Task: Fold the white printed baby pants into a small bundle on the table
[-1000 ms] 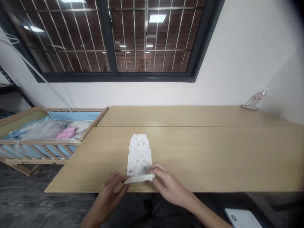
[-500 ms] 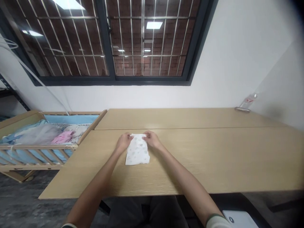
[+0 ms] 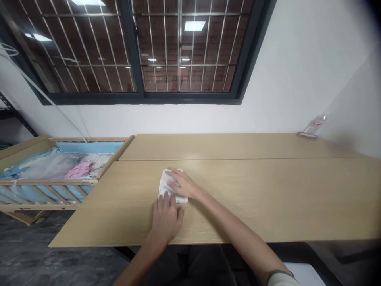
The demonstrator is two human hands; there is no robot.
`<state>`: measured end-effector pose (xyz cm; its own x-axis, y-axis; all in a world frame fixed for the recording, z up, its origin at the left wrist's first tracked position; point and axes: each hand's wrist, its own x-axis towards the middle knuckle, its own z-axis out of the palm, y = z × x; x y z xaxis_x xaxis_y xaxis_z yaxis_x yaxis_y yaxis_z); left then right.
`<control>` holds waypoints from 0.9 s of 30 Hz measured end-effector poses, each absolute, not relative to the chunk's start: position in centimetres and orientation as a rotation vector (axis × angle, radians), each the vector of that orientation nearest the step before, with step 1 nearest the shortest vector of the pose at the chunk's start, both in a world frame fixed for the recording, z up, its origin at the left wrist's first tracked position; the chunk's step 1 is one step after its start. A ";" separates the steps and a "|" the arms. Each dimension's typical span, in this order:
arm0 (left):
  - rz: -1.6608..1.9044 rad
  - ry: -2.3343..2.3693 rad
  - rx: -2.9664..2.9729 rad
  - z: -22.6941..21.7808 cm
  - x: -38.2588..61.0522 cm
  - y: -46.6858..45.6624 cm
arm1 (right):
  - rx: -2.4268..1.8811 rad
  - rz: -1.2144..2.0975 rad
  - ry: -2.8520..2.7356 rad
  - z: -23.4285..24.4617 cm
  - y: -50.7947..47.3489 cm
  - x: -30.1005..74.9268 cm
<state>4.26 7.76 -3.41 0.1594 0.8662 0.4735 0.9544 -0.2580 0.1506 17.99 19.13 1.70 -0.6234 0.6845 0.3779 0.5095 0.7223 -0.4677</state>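
A small white folded cloth (image 3: 164, 183) with a faint print lies flat on the wooden table, partly covered by both hands. My right hand (image 3: 181, 184) rests across its upper right part, fingers spread and pointing left. At the cloth's near edge is my left hand (image 3: 167, 214), its fingers stretched forward onto the fabric and the thumb apart. Neither hand grips the cloth; both lie on top of it. What kind of item the cloth is cannot be made out.
The pale wooden table (image 3: 253, 198) has a seam running across it. At its far right corner a clear plastic bottle (image 3: 316, 124) leans near a flat object. To the left stands a wooden crib (image 3: 71, 184) with blue lining, white bedding and a pink cloth (image 3: 79, 169). Beyond is a barred window.
Both hands have let go of the cloth's far corners. My left hand has come back to the near edge, and my right hand has moved flat onto the top.
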 end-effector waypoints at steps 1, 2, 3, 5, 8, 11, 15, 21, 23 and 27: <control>-0.711 -1.774 -2.227 -4.1 4.8 6.7 | -0.788 0.464 -2.493 2.0 17.9 17.4; -0.710 -1.772 -2.223 -4.7 5.2 6.0 | -0.687 0.510 -2.582 2.2 16.8 16.8; -0.709 -1.777 -2.224 -5.2 5.5 5.5 | -0.606 0.568 -2.652 2.2 15.9 16.3; -0.707 -1.781 -2.245 -5.8 5.6 5.1 | -0.537 0.699 -2.744 1.8 14.8 15.7; -0.716 -1.767 -2.257 -6.1 5.4 5.3 | -0.628 0.833 -2.798 0.5 15.2 15.7; -0.741 -1.791 -2.197 -6.1 5.3 5.4 | -0.760 0.822 -2.814 -0.8 17.4 16.1; -0.762 -1.826 -2.175 -6.0 5.4 5.3 | -0.878 0.655 -2.841 -1.8 21.4 16.6; -0.783 -1.836 -2.199 -6.2 5.1 5.4 | -0.956 0.492 -2.806 -2.2 25.6 17.2; -0.800 -1.826 -2.186 -6.3 5.0 5.4 | -0.984 0.456 -2.806 -2.3 26.1 17.2; -0.792 -1.770 -2.161 -6.7 5.0 5.3 | -0.983 0.438 -2.773 -2.3 26.0 17.1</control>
<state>5.00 5.33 -6.71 0.1202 0.8303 0.5442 0.9591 -0.2387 0.1523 17.06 26.00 -2.30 -0.7693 0.6362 0.0580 0.5873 0.7401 -0.3276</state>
